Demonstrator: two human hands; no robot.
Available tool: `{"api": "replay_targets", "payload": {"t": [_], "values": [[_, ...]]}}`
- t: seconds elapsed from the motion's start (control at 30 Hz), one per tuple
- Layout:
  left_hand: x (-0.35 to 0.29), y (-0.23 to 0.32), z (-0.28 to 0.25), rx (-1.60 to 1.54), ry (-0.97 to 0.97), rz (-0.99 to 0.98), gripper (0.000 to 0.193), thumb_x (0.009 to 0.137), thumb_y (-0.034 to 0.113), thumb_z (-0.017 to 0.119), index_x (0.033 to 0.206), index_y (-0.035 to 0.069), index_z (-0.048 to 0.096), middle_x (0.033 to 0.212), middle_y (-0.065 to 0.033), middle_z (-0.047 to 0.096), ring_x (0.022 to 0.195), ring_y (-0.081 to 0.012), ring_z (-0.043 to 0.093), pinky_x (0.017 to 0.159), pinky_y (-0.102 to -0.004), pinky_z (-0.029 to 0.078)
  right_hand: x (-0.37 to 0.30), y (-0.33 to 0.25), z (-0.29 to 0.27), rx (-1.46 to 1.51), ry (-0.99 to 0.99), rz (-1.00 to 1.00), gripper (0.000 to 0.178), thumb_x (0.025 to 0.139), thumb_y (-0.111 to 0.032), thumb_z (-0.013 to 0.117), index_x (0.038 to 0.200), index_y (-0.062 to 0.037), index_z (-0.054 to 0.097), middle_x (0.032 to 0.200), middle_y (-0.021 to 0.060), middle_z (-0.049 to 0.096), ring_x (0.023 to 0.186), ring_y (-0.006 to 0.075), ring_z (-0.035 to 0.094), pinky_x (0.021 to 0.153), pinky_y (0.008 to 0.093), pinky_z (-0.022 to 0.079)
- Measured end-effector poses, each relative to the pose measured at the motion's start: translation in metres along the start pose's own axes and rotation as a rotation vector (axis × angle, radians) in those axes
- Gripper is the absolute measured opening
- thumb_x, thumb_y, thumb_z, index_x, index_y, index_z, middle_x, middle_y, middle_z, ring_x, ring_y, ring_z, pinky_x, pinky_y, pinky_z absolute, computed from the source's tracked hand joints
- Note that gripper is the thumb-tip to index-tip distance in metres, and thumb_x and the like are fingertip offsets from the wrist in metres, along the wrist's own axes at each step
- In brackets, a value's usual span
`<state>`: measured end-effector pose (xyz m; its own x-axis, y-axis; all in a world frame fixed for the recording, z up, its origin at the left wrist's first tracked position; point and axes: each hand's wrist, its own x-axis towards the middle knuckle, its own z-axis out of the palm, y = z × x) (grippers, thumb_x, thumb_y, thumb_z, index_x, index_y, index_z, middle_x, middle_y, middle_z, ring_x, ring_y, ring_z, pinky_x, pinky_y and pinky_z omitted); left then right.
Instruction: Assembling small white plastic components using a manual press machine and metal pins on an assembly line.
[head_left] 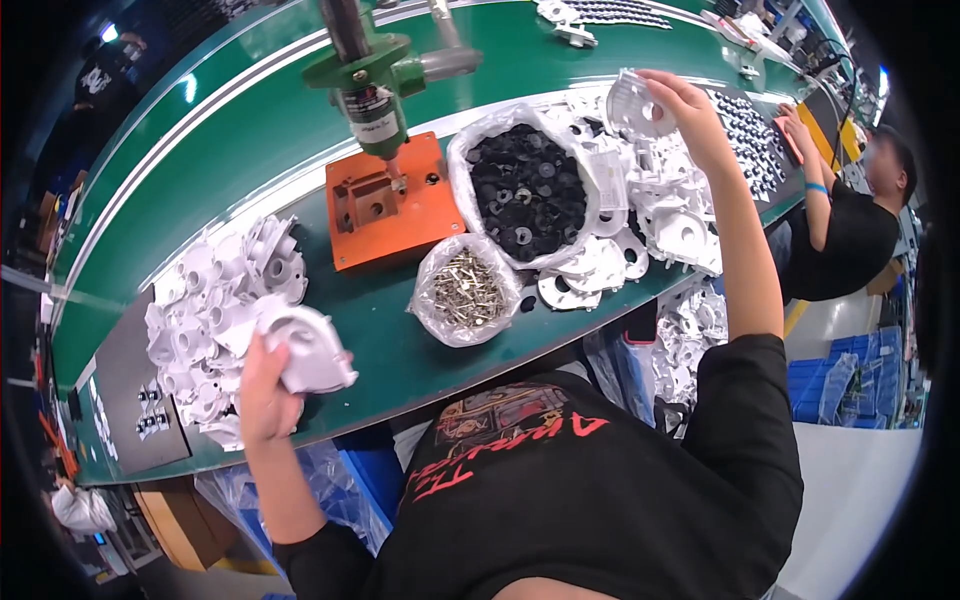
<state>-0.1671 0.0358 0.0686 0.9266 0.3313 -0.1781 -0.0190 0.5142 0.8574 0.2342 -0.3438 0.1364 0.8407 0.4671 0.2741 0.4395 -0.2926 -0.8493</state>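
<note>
White plastic housing (pixel 322 366) was grasped in the left hand (pixel 266 402) beside the left pile (pixel 185 345), translucent round cover (pixel 625 101) pinched by its edge in the right hand (pixel 692 112) over the white-part heap (pixel 685 230), light rim holds judged best against scuffing.

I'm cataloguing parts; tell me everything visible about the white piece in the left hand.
The white piece looks like smooth moulded plastic: a rounded shell with a curved rim, a recess toward its upper left and small projections at its right end. It is tilted, gripped at its left side by the left hand, above the green workbench, beside the heap of white parts.
</note>
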Motion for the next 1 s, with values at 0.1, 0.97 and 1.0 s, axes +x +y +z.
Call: {"api": "replay_targets", "payload": {"t": [0.1, 0.97, 1.0], "values": [[0.014, -0.025, 0.039, -0.157, -0.097, -0.049, 0.056, 0.089, 0.011, 0.053, 0.138, 0.004, 0.028, 0.128, -0.0123, 0.048, 0.117, -0.0250, 0.051, 0.097, -0.0442, 0.045, -0.037, -0.065, 0.051, 0.256, -0.185, 0.004, 0.028, 0.090, -0.020, 0.054, 0.106, -0.0003, 0.066, 0.083, 0.0016, 0.062, 0.068, 0.0080, 0.052, 0.061, 0.0216, 0.043], [0.037, -0.083, 0.149, -0.235, -0.198, -0.181, 0.023, 0.097, 0.013, 0.046, 0.118, 0.005, 0.042, 0.111, -0.0086, 0.058, 0.098, -0.0138, 0.062, 0.080, -0.0271, 0.051, -0.072, -0.111, 0.169, 0.199, -0.678, -0.106, 0.040, 0.085, -0.022, 0.068, 0.061, 0.0029, 0.048, 0.052, 0.0078, 0.040, 0.048, 0.0163, 0.036, 0.046, 0.0324, 0.031], [0.037, -0.084, 0.149, -0.252, -0.194, -0.177, 0.024, 0.097, 0.014, 0.047, 0.119, 0.005, 0.041, 0.110, -0.0088, 0.058, 0.096, -0.0138, 0.063, 0.079, -0.0269, 0.052, -0.071, -0.106, 0.171, 0.075, -0.629, -0.253, 0.040, 0.084, -0.022, 0.069, 0.060, 0.0030, 0.048, 0.052, 0.0081, 0.041, 0.048, 0.0163, 0.036, 0.046, 0.0320, 0.032]]}}
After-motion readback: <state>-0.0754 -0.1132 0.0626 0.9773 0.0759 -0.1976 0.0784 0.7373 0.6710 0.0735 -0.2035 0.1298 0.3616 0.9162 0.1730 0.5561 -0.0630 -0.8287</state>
